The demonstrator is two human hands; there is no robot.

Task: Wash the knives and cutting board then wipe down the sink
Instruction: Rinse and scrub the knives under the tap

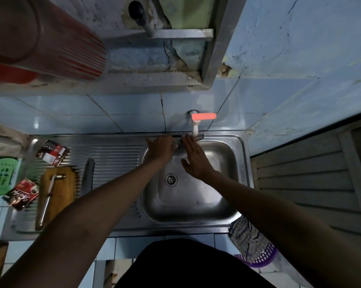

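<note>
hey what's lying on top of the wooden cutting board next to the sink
A knife with a metal handle lies lengthwise on the wooden cutting board. A red sachet overlaps the board's left edge. The near end of the board is covered by the left forearm.

A single wide-angle view from the person's head looks steeply down and forward, so the blue tiled wall (121, 113) runs across the top and the stainless steel sink basin (221, 196) sits near the centre. Both forearms reach in from the bottom edge, close to the lens. The ridged steel worktop (113, 150) stretches to the left; straight lines bow toward the frame edges. There is only this one view.
</note>
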